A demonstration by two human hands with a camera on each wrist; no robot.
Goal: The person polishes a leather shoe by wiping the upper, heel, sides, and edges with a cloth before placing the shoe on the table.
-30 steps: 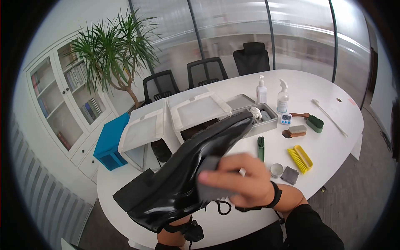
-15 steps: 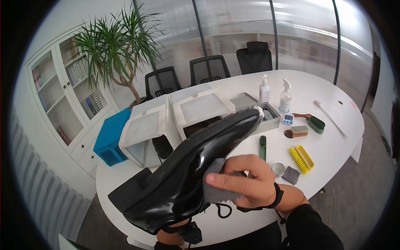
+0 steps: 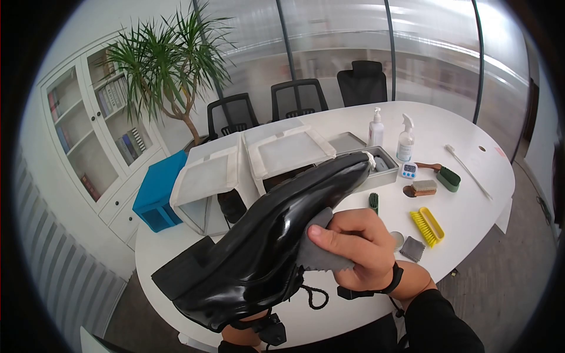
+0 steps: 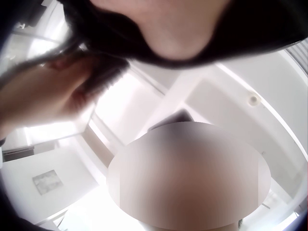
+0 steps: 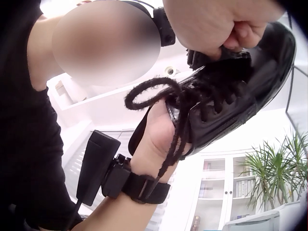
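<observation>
A glossy black lace-up shoe point(image 3: 253, 253) is held up above the table, its toe pointing to the upper right in the head view. My left hand point(image 5: 161, 127) reaches into the shoe's opening, its fingers hidden inside. With thumb and fingers, my right hand point(image 3: 362, 244) pinches a grey cloth point(image 3: 321, 250) against the shoe's side. The right wrist view shows that hand point(image 5: 216, 24) over the shoe point(image 5: 226, 96), beside the laces point(image 5: 211, 108). In the left wrist view the right hand point(image 4: 48, 91) is blurred.
Behind the shoe stand a blue box point(image 3: 159, 191), white boxes point(image 3: 206, 179) and a grey tray point(image 3: 385, 176). To the right lie a yellow brush point(image 3: 426, 226), a wooden brush point(image 3: 424, 187), a green brush point(image 3: 449, 179), another cloth point(image 3: 412, 249) and a timer point(image 3: 408, 170). Two bottles point(image 3: 405, 141) stand behind.
My right hand has moved slightly up and right along the shoe with the cloth, now covering part of the upright green brush and the tin. The head view has shifted a little.
</observation>
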